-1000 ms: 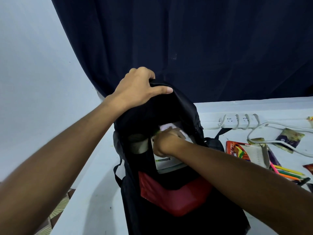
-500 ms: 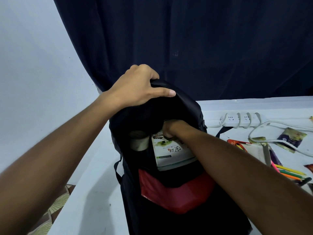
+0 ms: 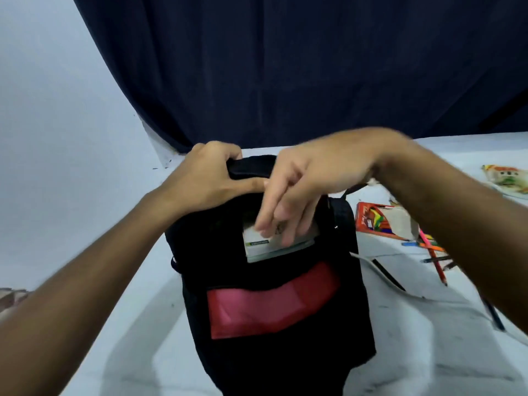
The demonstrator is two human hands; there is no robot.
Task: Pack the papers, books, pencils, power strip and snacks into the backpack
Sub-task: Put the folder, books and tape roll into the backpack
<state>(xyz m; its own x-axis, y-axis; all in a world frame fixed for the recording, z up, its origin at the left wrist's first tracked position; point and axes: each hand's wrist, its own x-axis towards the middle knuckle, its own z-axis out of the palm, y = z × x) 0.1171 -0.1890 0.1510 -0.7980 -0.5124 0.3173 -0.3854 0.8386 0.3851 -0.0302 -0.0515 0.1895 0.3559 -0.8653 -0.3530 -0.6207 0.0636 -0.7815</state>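
A black backpack point(image 3: 274, 355) with a red front panel point(image 3: 271, 304) stands on the white table. My left hand point(image 3: 208, 178) grips the top edge of the bag and holds it up. My right hand point(image 3: 308, 181) hovers over the opening, fingers spread and pointing down, blurred by motion, holding nothing. A white book point(image 3: 265, 245) with a green label sticks up inside the opening, just under my right fingertips. Loose coloured pencils point(image 3: 434, 252) and a red pencil box point(image 3: 371, 218) lie to the right of the bag. A snack packet point(image 3: 505, 180) lies at the far right.
A white cable point(image 3: 383, 274) runs across the table from behind the bag to the right. A dark blue curtain point(image 3: 285, 67) hangs behind the table. The table's left edge drops off beside the bag.
My right hand has come up out of the bag with fingers spread, leaving the book inside. The view has tilted down and the bag sits lower in frame.
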